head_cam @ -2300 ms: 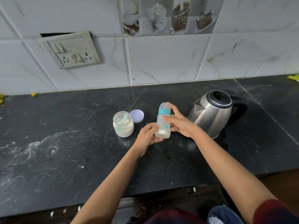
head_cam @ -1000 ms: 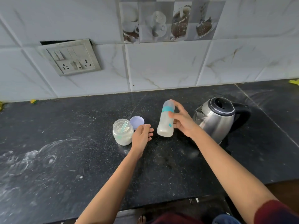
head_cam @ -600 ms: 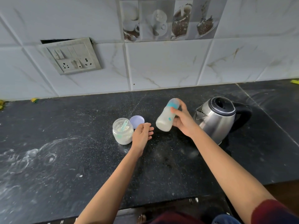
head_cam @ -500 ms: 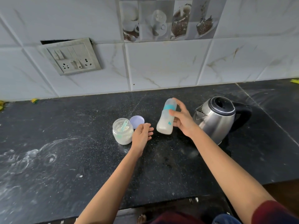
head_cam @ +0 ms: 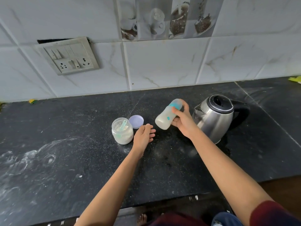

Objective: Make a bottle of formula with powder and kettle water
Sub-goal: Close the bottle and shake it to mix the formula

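My right hand (head_cam: pixel 181 121) grips a baby bottle (head_cam: pixel 166 117) with a teal collar and clear cap, lifted off the counter and tilted so its cap leans right. Milky white liquid fills it. My left hand (head_cam: pixel 143 136) rests on the black counter (head_cam: pixel 65 160) with fingers loosely apart, holding nothing, just right of a glass jar of white powder (head_cam: pixel 122 132) with a teal scoop standing in it. The jar's lilac lid (head_cam: pixel 136 121) lies upturned behind it. A steel kettle (head_cam: pixel 215 118) with a black lid and handle stands right of the bottle.
A white tiled wall (head_cam: pixel 162 62) runs behind the counter, with a switch and socket plate (head_cam: pixel 68 57) at upper left. Spilled powder smears mark the counter's left part. The counter's front edge runs near my body. A yellow scrap (head_cam: pixel 295 79) lies far right.
My left hand let go of the bottle and settled on the counter by the jar. My right hand lifted the bottle and tips it back and forth; it now leans further over.
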The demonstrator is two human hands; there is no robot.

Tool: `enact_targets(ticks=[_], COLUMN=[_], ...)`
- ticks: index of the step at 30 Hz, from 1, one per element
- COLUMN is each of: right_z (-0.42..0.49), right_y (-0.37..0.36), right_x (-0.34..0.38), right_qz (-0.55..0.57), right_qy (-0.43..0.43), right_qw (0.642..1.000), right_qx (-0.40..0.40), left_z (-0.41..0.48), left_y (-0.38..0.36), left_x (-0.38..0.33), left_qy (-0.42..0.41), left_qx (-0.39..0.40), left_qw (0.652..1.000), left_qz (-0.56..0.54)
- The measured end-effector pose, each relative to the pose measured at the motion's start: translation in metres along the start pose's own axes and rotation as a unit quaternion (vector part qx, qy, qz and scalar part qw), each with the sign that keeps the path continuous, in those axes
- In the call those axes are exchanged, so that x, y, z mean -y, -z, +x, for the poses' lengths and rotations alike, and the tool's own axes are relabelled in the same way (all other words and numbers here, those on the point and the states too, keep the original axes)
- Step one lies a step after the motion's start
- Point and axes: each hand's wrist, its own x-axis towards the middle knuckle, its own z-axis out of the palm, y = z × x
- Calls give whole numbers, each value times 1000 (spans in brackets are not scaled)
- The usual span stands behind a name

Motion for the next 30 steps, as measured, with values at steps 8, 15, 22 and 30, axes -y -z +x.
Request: enact_targets(ticks=[8, 15, 22, 30], right_z=[-2, -3, 3, 9], right_y=[-1, -6, -5, -1], right_x=[-9, -9, -14, -8], right_qz=[16, -90, -95, 55], right_qy=[-28, -61, -79, -58], right_qw=[999, 994, 989, 995], right_qx=[38, 3, -86, -52], left_z=[-5, -5, 0, 10], left_y=[-6, -5, -6, 1], left_x=[-10, -2, 4, -2], left_qy=[57, 25, -53, -28], left_qx=[81, 97, 19, -60], left_qw=[995, 995, 998, 997], left_qz=[-31, -21, 24, -29])
